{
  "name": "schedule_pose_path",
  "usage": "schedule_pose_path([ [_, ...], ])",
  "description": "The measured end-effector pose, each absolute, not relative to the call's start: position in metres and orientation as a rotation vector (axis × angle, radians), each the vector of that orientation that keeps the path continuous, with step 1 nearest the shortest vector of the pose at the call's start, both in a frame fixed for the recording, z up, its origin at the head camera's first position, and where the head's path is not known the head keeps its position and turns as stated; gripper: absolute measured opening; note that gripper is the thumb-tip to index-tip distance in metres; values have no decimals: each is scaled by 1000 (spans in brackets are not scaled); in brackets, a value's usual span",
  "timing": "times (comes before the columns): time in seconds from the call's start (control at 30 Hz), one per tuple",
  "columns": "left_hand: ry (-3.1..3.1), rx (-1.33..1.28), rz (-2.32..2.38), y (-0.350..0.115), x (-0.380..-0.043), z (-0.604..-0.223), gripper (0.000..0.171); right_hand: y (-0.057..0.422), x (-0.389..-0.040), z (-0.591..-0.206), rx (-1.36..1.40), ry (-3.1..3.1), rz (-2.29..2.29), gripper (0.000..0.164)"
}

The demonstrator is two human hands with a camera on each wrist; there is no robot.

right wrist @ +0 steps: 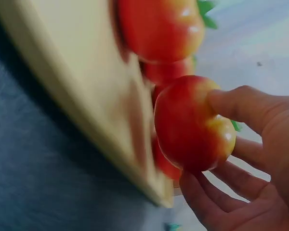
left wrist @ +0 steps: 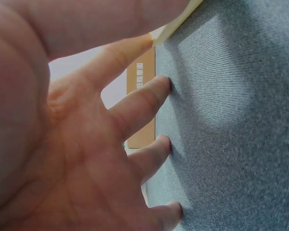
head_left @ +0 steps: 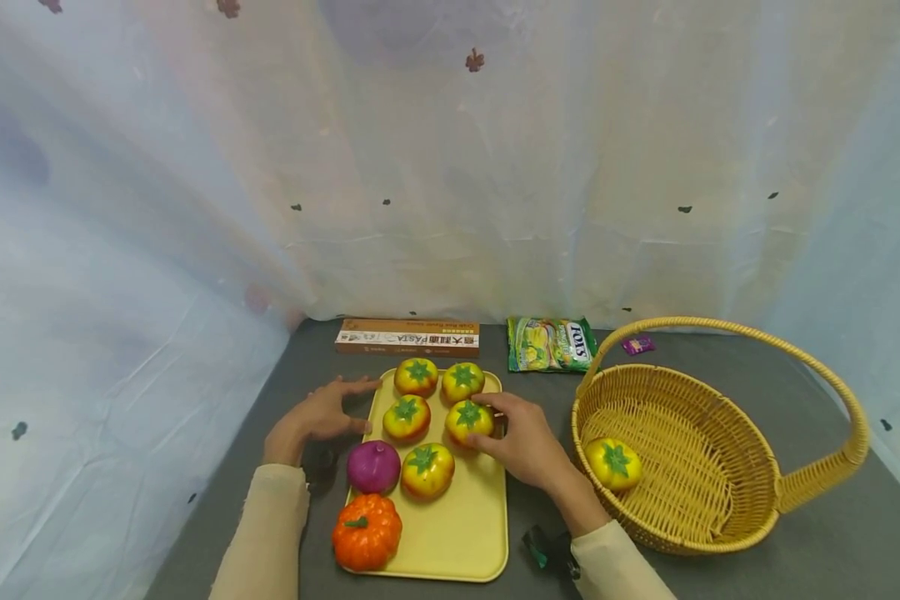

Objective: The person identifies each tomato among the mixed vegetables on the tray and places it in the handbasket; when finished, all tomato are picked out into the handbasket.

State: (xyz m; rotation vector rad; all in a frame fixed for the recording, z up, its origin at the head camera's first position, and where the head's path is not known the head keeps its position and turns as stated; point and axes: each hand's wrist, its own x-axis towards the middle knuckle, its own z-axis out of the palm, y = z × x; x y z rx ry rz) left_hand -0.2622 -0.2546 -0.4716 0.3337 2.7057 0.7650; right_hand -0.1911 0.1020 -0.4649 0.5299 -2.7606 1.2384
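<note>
My right hand pinches a yellow-red toy persimmon with a green leafy top, thumb on one side and fingers on the other. In the right wrist view this persimmon appears just off the yellow tray. Fingers spread, my left hand touches the left edge of the tray with index finger and thumb; its other fingertips reach the grey tabletop. Several more persimmons lie on the tray, along with a purple onion and an orange pumpkin.
A wicker basket with a tall handle stands at the right, one persimmon inside it. Behind the tray lie a pasta box and a green Fox's candy bag. A small purple packet sits behind the basket.
</note>
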Motion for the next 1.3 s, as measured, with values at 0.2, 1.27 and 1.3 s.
schedule_pose_path([
  [0.2, 2711, 313, 766, -255, -261, -470, 80, 118, -168, -430, 626, -2671, 1480, 55],
  [1.27, 2713, 311, 757, -254, -259, -469, 80, 302, -87, -434, 259, -2958, 1171, 51],
  [1.3, 2715, 309, 756, -254, -259, -469, 80, 299, -88, -435, 266, -2944, 1175, 52],
])
